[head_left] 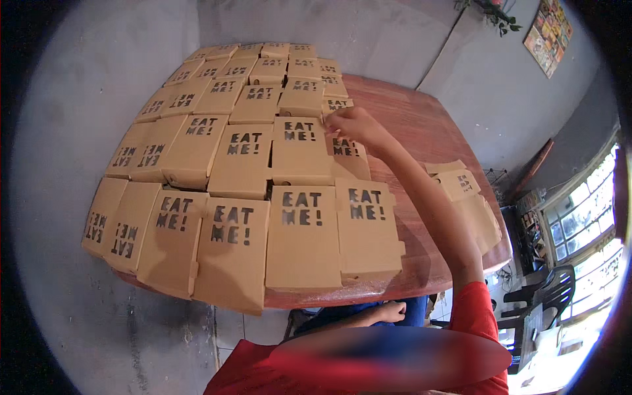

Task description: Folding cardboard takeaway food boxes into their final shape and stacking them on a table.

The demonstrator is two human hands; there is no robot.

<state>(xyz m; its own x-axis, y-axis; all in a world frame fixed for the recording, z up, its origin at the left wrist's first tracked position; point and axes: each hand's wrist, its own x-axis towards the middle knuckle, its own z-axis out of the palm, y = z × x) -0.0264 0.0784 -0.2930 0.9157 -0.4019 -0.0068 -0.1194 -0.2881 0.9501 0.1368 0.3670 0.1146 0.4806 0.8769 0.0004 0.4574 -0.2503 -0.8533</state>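
Rows of brown cardboard boxes (299, 155) with dark stencilled lettering cover the left and middle of a reddish-brown wooden table (401, 118). My right arm reaches across the table. The right hand (357, 130) is over the right side of the rows, its fingers bent and drawn together at the upper right corner of one box. Whatever may be between those fingertips is hidden. Just under the hand, another box (345, 158) is partly covered by it. Below the table's front edge, my left hand (393, 311) rests near my lap with its fingers curled closed.
Partly folded, flatter cardboard pieces (471, 204) lie at the table's right side. At the near edge a box (368, 230) has small side tabs sticking out. Grey walls (263, 23) stand behind and left. Dark plastic chairs (550, 289) are at the right by a bright window.
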